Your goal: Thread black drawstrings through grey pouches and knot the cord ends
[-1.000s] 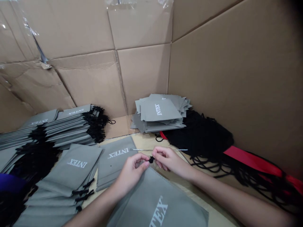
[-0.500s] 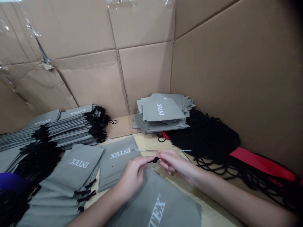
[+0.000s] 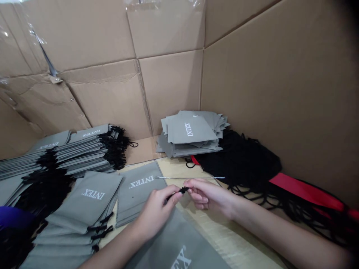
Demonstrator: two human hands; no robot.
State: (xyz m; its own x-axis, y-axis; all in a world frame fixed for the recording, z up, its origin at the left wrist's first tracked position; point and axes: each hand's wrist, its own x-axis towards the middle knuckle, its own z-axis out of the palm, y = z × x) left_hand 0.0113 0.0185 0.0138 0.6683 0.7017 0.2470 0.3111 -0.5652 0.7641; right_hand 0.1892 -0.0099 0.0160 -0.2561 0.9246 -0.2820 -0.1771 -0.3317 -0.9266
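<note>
Both my hands pinch a short black drawstring cord with a knot in it, in front of me. My left hand has it between thumb and forefinger, and my right hand grips its other end. Beneath my left hand lies a grey INTEX pouch, its lower part cut off by the frame edge. Just above my hands a thin metal needle-like rod lies crosswise. Left of my left hand is a flat stack of grey pouches.
Finished-looking pouches with black cords fan out at the left, with taller stacks behind. A pile of grey pouches stands at the back. Black cords and a red strap lie right. Cardboard walls enclose the space.
My left thumb and fingers have closed further along the cord, and more of its knot shows between my hands. The grey pouch beneath has shifted down and left.
</note>
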